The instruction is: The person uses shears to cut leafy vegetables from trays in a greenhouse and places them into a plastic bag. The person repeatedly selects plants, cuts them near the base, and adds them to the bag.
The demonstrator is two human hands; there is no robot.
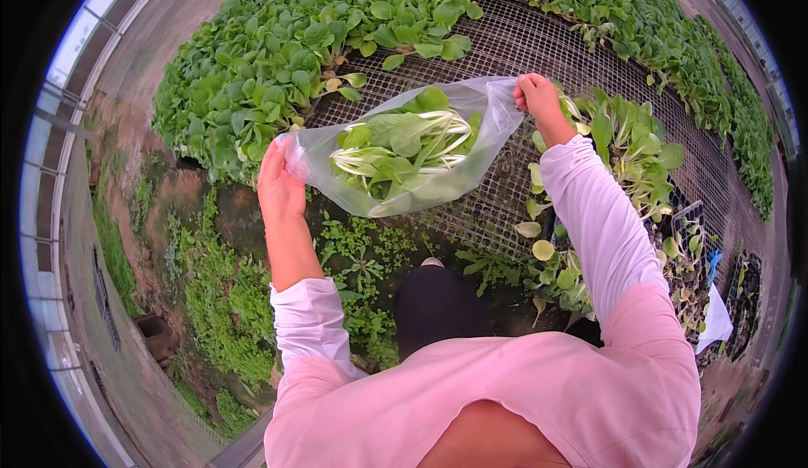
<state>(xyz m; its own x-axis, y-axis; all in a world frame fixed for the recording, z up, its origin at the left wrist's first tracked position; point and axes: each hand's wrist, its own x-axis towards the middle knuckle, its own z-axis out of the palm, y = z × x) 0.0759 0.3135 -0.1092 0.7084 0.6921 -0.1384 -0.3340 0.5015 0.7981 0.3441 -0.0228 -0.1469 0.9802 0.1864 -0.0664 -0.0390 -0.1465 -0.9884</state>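
Note:
A clear plastic bag [435, 196] is stretched between my two hands at the middle of the view. Pulled leafy green seedlings with white stems [404, 143] lie inside it, heads facing different ways. At the bag's left end, my left hand [282, 177] grips the bunched plastic. My right hand [536, 99] pinches the opposite upper corner, its fingers curled around the film. Right of the bag, beside my right forearm, sits a pile of loose leafy seedlings [631, 146].
Dense leafy seedlings [252, 83] grow at the upper left and along the far edge. A mesh bench or tray surface [505, 39] lies beyond the bag. Weeds [227, 297] cover the ground at the left. Black cell trays [688, 278] and a white sheet [715, 319] are at the right.

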